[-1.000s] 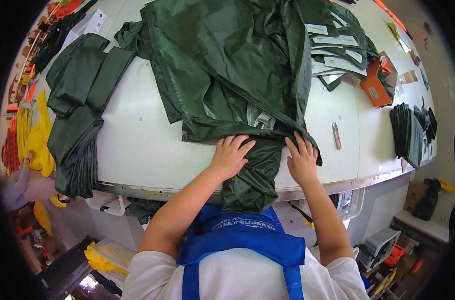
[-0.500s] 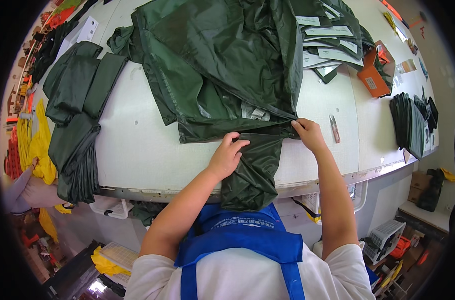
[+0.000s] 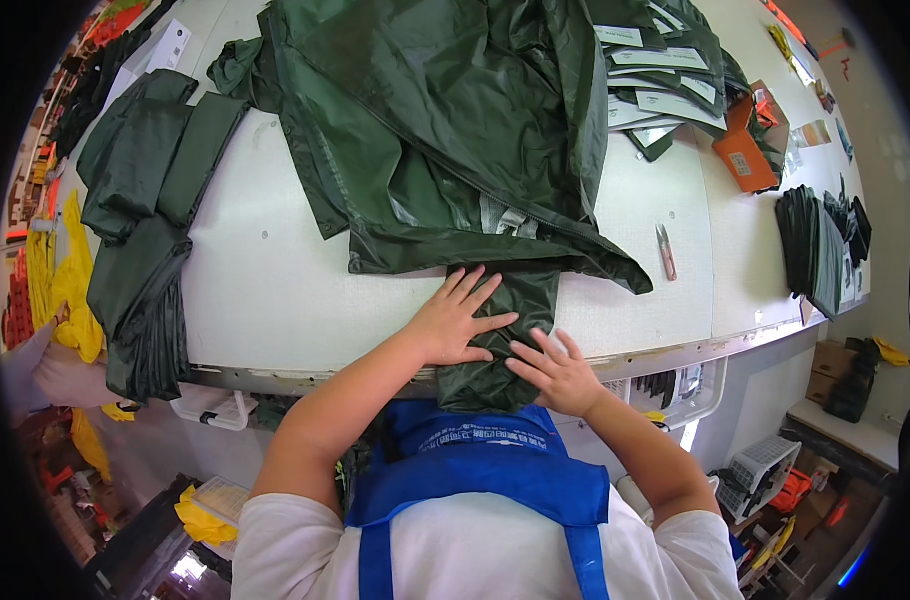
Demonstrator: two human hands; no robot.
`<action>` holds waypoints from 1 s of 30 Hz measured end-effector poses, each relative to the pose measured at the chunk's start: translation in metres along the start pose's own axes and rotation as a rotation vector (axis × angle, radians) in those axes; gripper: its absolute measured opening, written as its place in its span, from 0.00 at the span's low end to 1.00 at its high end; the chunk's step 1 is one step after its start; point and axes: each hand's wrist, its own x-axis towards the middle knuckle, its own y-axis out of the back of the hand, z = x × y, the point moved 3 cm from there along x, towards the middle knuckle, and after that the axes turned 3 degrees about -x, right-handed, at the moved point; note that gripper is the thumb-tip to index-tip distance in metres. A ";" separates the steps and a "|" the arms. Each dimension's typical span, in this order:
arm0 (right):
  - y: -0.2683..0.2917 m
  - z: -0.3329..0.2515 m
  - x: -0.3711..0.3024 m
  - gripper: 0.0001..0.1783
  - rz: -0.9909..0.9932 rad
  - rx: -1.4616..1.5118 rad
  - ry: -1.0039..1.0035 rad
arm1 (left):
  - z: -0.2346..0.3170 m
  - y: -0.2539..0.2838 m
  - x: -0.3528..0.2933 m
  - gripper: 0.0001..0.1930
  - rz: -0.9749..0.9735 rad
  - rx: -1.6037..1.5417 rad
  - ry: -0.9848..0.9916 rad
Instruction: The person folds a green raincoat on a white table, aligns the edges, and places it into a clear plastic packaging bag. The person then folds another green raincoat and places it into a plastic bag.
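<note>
A dark green rain jacket (image 3: 405, 150) lies spread over the table, its zipper edge running down to a loose corner at the lower right. From under its near hem a narrower green piece, which looks like a sleeve (image 3: 520, 298), hangs toward me over the table's front edge. My left hand (image 3: 462, 318) rests on this piece with fingers spread, just below the hem. My right hand (image 3: 555, 370) is at its right side near the table edge, fingers apart and touching or just over the fabric. Neither hand grips anything.
Folded green garments (image 3: 140, 220) are stacked at the left. Packets with white labels (image 3: 665, 70), an orange box (image 3: 747, 150), a small cutter (image 3: 666, 252) and a dark folded stack (image 3: 813, 250) lie to the right. Another person's hand (image 3: 63, 312) touches yellow fabric at far left.
My right hand has let go of the jacket's lower right corner and come down to the hanging piece. My left hand has flattened onto it. The freed corner now points right.
</note>
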 end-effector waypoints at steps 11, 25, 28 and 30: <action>-0.028 0.052 0.050 0.15 0.376 0.438 -0.870 | -0.027 0.031 -0.009 0.24 0.501 -1.063 0.460; -0.006 0.021 0.044 0.22 0.220 0.010 -0.241 | 0.010 -0.011 0.012 0.10 0.273 -0.292 0.217; -0.029 0.062 0.055 0.17 -0.068 0.258 -0.504 | -0.007 -0.010 0.029 0.11 0.134 -0.396 0.341; -0.007 0.045 0.069 0.15 0.190 0.006 -0.372 | -0.013 -0.009 0.033 0.11 0.123 -0.429 0.370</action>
